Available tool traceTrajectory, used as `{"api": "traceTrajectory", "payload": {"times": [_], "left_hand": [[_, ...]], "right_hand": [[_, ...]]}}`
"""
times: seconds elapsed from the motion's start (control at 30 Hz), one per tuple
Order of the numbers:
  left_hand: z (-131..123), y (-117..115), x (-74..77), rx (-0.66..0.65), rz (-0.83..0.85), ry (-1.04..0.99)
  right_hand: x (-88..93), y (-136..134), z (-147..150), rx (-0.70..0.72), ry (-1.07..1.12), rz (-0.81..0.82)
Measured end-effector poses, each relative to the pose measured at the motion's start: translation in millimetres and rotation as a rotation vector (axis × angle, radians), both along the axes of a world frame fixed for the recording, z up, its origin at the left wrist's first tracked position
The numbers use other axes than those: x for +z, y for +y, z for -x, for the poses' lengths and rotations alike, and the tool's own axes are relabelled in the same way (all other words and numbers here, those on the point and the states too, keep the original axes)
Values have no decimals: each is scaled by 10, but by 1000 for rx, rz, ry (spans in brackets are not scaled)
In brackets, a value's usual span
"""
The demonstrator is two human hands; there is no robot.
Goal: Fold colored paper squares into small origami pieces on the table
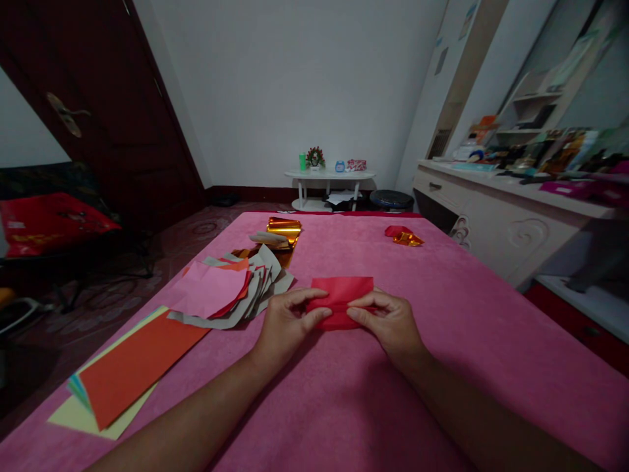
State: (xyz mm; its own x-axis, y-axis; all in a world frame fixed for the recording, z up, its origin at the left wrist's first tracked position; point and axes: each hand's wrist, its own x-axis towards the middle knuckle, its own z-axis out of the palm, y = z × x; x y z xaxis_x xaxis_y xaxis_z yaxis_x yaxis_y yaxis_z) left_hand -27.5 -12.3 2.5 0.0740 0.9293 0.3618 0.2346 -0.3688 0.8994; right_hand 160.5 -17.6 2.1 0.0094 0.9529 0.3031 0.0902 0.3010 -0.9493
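A small sheet of red paper (343, 287) is held up just over the pink cloth, with a horizontal crease across its middle. My left hand (291, 313) pinches its left side between thumb and fingers. On the opposite side my right hand (390, 321) pinches it the same way, thumb in front along the crease. The paper's lower part shows below both thumbs. To the left of my left hand lies a loose stack of pink, red and grey paper pieces (211, 288).
Orange sheets (147, 364) over yellow and blue ones lie at the left edge of the pink-covered table (472, 393). Shiny gold foil (285, 229) is behind the stack. Red and gold folded pieces (407, 238) rest at the far right. A white dresser (491, 203) stands to the right.
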Motion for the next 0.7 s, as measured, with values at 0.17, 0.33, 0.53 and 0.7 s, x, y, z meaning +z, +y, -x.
{"api": "traceTrajectory", "payload": {"times": [0.17, 0.33, 0.53, 0.7], "left_hand": [[13, -25, 25, 56, -123, 80], [27, -28, 30, 137, -108, 103], [5, 1, -1, 1, -24, -34], [-19, -26, 45, -86, -53, -108]], "right_hand": [[12, 9, 14, -10, 118, 68], [14, 14, 14, -10, 182, 118], [19, -13, 3, 113, 26, 68], [11, -26, 4, 165, 7, 97]]}}
